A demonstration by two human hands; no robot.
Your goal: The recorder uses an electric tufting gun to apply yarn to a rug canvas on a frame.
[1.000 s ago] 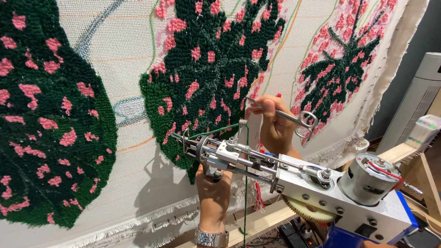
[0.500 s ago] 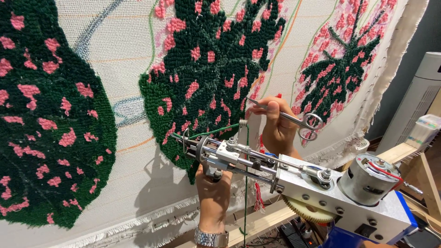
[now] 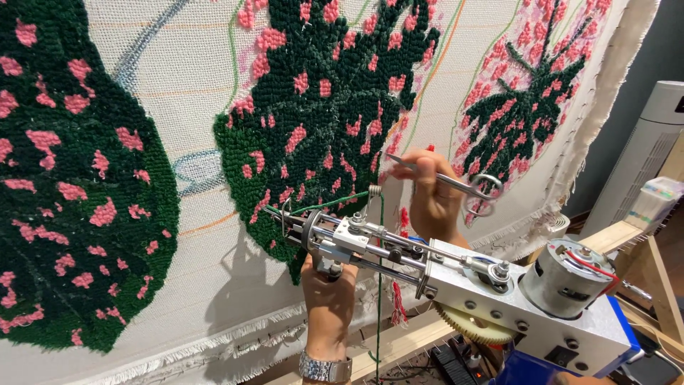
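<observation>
**Tufting gun held to the cloth, scissors in the other hand**

From your head camera, a pale woven backing cloth (image 3: 178, 93), stretched upright, filled most of the view. Three tufted leaf shapes in dark green yarn flecked with pink sat on it: a large one at the left (image 3: 64, 192), a middle one (image 3: 320, 107) and a thinner, pinker one at the upper right (image 3: 534, 100). Thin drawn outlines in green, orange and blue-grey crossed the bare cloth between them. The frayed white edge of the cloth (image 3: 206, 349) hung along the bottom, over a light wooden frame bar (image 3: 413, 342).

At the right edge stood a tall white ribbed appliance (image 3: 641, 164), and just below it a small white box with a pale green top (image 3: 652, 199) rested on the wooden frame; its markings were too small to tell.

Your silver metal tufting gun with a blue base and a round grey motor (image 3: 456, 285) cut across the lower right and hid part of the frame behind it. Its needle end lay against the lower edge of the middle leaf. A strand of dark green yarn (image 3: 379, 271) ran from the needle end through a wire loop on the gun and dropped straight down.

Your left hand (image 3: 329, 292), with a metal watch at the wrist, was clenched around the gun's front grip from below. Your right hand (image 3: 431, 196), just above the gun's body and close to the cloth, gripped a pair of silver scissors (image 3: 456, 187), blades pointing left, handle loops to the right.
</observation>
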